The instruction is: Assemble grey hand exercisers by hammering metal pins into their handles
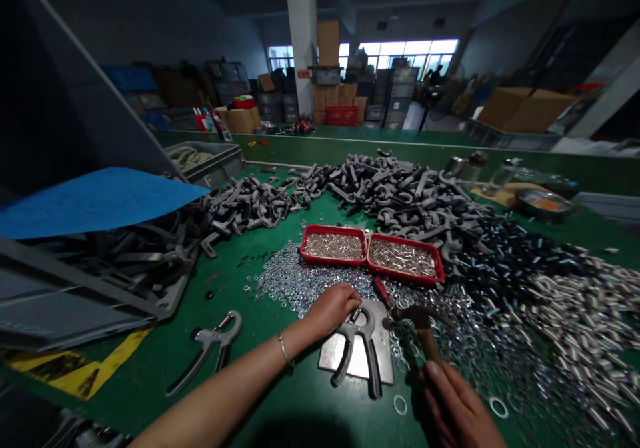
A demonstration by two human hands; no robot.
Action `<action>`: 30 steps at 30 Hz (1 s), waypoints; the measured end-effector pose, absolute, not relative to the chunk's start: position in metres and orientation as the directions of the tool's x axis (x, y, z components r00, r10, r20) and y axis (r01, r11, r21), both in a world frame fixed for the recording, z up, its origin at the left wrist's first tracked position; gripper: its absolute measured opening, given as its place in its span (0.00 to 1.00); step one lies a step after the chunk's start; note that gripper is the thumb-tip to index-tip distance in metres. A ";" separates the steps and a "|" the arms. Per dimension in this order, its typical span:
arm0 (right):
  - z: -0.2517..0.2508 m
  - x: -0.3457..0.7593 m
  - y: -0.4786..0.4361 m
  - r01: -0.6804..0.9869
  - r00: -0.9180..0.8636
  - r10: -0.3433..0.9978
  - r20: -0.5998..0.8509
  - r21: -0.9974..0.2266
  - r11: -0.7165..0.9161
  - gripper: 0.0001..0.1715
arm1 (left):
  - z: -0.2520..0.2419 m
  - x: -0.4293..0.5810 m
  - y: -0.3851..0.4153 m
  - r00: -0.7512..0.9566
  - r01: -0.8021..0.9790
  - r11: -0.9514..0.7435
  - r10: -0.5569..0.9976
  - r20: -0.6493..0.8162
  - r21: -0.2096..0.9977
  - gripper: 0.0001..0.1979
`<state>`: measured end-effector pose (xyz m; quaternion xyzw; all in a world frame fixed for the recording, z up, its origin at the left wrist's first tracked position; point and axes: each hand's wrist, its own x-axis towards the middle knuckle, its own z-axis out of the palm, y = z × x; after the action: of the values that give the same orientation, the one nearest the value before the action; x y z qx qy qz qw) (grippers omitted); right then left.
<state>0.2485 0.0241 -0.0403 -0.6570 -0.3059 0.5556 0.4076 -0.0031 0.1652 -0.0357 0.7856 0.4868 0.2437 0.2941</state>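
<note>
My left hand [336,307] is closed in a pinch at the top of a grey and black hand gripper [371,355]. Whatever its fingertips hold is too small or hidden to make out. The hand gripper lies flat on a square metal plate [328,355], its two handles pointing towards me. In my right hand [457,401] is the wooden handle of a hammer [427,341], whose dark head is just right of the plate. A red-handled tool [381,289] lies beyond the plate. Another hand gripper [207,348] with a spring rests on the green table to the left.
Two red trays [334,261] of small metal parts stand ahead among loose washers [290,281]. Grey handle pieces [390,188] are heaped behind. Black parts [515,261] and metal cylinders [575,328] spread to the right. A grey crate [100,295] borders the left.
</note>
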 end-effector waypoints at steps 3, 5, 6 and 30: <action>-0.035 0.243 0.020 -0.099 0.183 0.833 -0.522 -0.853 -0.513 0.29 | -0.039 -0.002 0.165 0.397 0.659 -0.353 0.913 0.092 0.664 0.08; -0.026 0.239 0.019 -0.121 0.174 0.832 -0.527 -0.849 -0.514 0.26 | -0.041 -0.001 0.163 0.391 0.684 -0.360 0.915 0.098 0.635 0.08; -0.022 0.237 0.018 -0.141 0.173 0.830 -0.531 -0.847 -0.513 0.25 | -0.041 0.000 0.163 0.390 0.695 -0.367 0.915 0.105 0.619 0.07; 0.046 0.247 0.081 0.633 -0.270 0.957 -0.107 -0.768 0.093 0.22 | -0.027 -0.026 0.106 0.553 0.731 -0.594 0.804 0.218 0.336 0.11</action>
<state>0.2466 0.0813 0.0456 -0.5632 -0.7060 0.3694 0.2190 -0.0258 0.1062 -0.0268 0.8751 0.4387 0.1763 0.1035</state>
